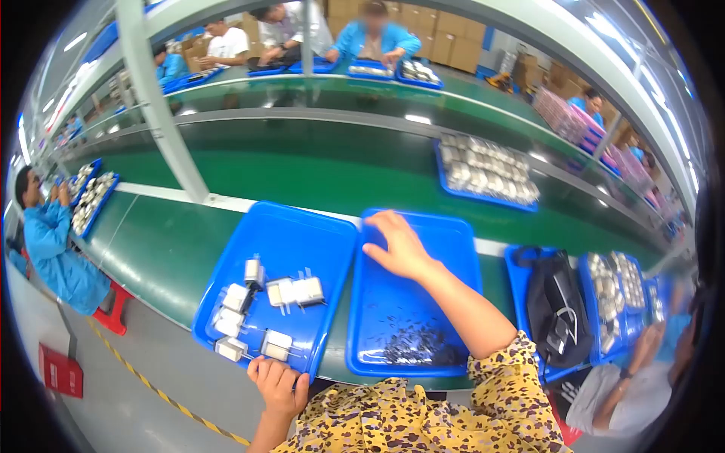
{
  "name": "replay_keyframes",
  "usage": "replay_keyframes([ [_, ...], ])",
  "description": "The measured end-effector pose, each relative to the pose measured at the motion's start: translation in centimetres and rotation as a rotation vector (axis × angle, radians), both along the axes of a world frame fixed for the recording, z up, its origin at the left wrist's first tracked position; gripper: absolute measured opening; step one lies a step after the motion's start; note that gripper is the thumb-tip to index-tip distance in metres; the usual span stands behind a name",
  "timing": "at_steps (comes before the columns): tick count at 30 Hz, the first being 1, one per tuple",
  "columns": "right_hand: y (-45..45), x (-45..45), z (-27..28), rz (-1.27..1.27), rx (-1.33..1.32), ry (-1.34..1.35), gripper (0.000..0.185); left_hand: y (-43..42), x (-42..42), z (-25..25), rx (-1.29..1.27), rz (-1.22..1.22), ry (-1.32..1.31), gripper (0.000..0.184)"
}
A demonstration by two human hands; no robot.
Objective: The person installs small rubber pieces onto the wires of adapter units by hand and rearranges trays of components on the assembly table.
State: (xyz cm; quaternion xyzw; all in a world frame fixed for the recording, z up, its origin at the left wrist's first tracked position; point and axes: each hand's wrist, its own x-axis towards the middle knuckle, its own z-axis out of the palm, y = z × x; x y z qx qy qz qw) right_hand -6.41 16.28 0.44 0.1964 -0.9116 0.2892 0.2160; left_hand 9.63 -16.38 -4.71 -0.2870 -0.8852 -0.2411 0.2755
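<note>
White boxy metal-pinned parts [278, 342] lie in a rectangular blue plastic tray [303, 232], the left hand [278, 385] clamped on its near edge, perhaps to steady it, the right hand [398, 245], fingers apart, over a second blue plastic tray [393, 302] to its right.

Dark bits too small to tell apart, and rims partly covered.
The bits [411, 343] blur together in the right blue tray [377, 294]. Whether the right hand [398, 243] touches that tray's far rim is unclear. The left hand [278, 386] hides some near rim of the left blue tray [302, 234]; its forearm leaves the bottom edge. A black bag [559, 306] covers much of another tray [518, 283].
</note>
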Motion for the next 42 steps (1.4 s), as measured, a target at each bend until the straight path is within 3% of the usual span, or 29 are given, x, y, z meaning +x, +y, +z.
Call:
replay_keyframes([
  [1, -0.4, -2.1, -0.9, -0.114, 0.047, -0.018, 0.053, -0.9, -0.2, -0.2, -0.002, 0.036, 0.013, 0.02],
  [3, -1.8, -4.8, -2.6, -0.287, 0.057, -0.06, 0.051, -3.0, -0.4, -0.4, 0.037, 0.171, 0.023, 0.019],
  [5, -2.7, -5.7, -3.4, -0.276, 0.151, -0.14, 0.046, -4.6, -0.6, -0.4, 0.066, 0.238, -0.02, 0.016],
  [7, -4.2, -5.6, -2.9, -0.275, 0.246, -0.232, 0.043, -4.5, -1.3, 0.5, 0.417, 0.582, -0.046, 0.041],
  [8, -4.7, -4.7, -2.0, -0.195, 0.226, -0.223, 0.039, -5.5, -1.3, -1.0, 0.505, 0.603, -0.15, 0.067],
  [9, -5.0, -4.2, -1.6, -0.119, 0.206, -0.212, 0.035, -6.0, -1.6, -2.0, 0.505, 0.612, -0.154, 0.067],
  [11, -5.2, -4.0, -2.2, -0.085, 0.275, -0.155, 0.028, -6.4, -2.5, -3.2, 1.064, 0.462, -0.475, 0.076],
  [13, -5.5, -3.3, -1.1, -0.102, 0.048, -0.173, 0.023, -6.9, -3.1, -3.2, 1.194, 0.384, -0.541, 0.083],
  [15, -4.3, -1.3, 0.4, -0.126, 0.064, -0.054, 0.023, -6.8, -3.1, -2.9, 0.795, 0.464, -0.406, 0.087],
  [16, -3.5, -0.1, 1.2, -0.172, 0.059, -0.055, 0.023, -6.0, -3.8, -2.2, 0.909, 0.418, -0.363, 0.086],
  [17, -2.6, 1.0, 1.8, -0.217, 0.056, -0.056, 0.022, -5.8, -4.3, -0.8, 0.763, 0.425, -0.332, 0.083],
  [20, 1.3, 4.4, 2.3, -0.344, -0.037, 0.05, 0.021, -4.2, -8.1, 0.8, 1.008, 0.178, -0.556, 0.076],
  [24, 7.6, 9.3, 1.5, -0.541, -0.11, 0.063, 0.019, 1.7, -14.3, 0.9, 0.85, -0.087, -0.633, 0.066],
  [27, 12.6, 12.1, -2.0, -0.685, -0.162, 0.123, 0.013, 7.5, -17.5, -0.2, 0.677, -0.191, -0.69, 0.063],
  [33, 14.8, 14.8, -3.2, -0.858, -0.131, 0.053, 0.022, 13.1, -19.5, -0.4, 0.785, -0.316, -0.891, 0.059],
  [34, 14.6, 14.8, -3.0, -0.885, -0.074, 0.019, 0.022, 13.6, -19.0, -0.7, 0.777, -0.199, -0.674, 0.06],
  [35, 14.1, 14.9, -2.8, -0.89, -0.084, 0.011, 0.022, 13.5, -18.3, -0.9, 0.765, -0.198, -0.679, 0.06],
  [37, 11.7, 14.8, -0.7, -0.952, 0.175, 0.368, 0.022, 13.3, -14.9, 3.5, 0.399, -0.106, -0.063, 0.059],
  [39, 10.0, 15.4, 1.1, -0.921, 0.256, 0.413, 0.025, 12.6, -12.3, 5.0, 0.266, -0.422, -0.005, 0.044],
  [41, 8.7, 15.8, 1.7, -0.595, -0.077, 0.14, 0.029, 12.2, -10.7, 3.9, 0.074, -0.748, -0.067, 0.031],
  [42, 8.1, 15.2, 2.2, -0.52, -0.123, 0.124, 0.033, 11.4, -10.0, 3.3, -0.126, -0.796, -0.119, 0.029],
])
